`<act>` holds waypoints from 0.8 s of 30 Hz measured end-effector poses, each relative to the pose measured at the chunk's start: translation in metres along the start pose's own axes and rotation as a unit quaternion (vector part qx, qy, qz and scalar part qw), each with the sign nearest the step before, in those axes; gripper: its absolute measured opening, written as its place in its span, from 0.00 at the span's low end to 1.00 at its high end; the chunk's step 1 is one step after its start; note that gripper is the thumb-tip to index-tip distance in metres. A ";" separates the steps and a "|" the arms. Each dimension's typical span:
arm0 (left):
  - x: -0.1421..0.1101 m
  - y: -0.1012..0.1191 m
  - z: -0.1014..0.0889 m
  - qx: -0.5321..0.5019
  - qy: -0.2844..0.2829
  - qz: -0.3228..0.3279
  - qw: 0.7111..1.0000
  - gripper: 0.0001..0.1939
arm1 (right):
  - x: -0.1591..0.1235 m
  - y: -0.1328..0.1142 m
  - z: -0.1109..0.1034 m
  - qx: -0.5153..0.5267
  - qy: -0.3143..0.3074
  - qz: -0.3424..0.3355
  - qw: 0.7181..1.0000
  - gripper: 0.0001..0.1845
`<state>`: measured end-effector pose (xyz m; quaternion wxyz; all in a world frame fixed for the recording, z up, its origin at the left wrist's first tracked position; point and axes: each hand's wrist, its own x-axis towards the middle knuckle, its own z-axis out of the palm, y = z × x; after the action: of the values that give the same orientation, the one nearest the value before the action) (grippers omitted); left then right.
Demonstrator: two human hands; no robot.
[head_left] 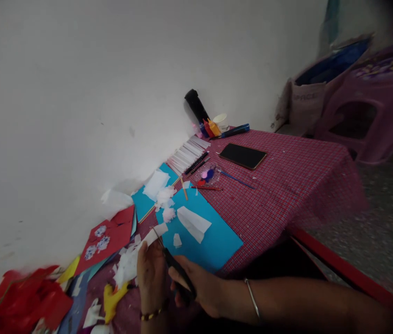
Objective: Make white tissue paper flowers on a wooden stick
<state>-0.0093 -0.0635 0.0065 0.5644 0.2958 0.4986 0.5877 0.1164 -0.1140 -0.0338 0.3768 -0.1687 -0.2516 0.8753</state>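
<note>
My left hand (152,269) is closed on a narrow strip of white paper (162,229), which sticks out past the fingertips. Black-handled scissors (172,262) are in my right hand (199,283), with the fingers around the handles. Their blades lie across the paper strip. Beyond my hands, a blue sheet (213,239) carries a folded white paper piece (194,224) and a small white scrap (177,240). A pale crumpled paper ball (169,214) rests at the sheet's left side. Cut white scraps (126,266) are heaped left of my left hand.
On the checked tablecloth (286,178) lie a phone (242,156), a paintbrush (236,178) and white strips (187,155). Paint bottles (209,128) stand by the wall. At left are a red card (107,236), a yellow glue gun (112,301) and red material (25,301). A pink stool (349,104) stands right.
</note>
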 end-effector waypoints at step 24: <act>0.008 -0.009 -0.016 -0.005 0.011 0.009 1.000 0.12 | 0.006 -0.002 -0.005 -0.028 0.028 -0.028 0.999 0.25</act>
<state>-0.0217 -0.0607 -0.0086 0.5551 0.2914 0.4991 0.5982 0.1162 -0.1068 -0.0368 0.4029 -0.1971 -0.2699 0.8520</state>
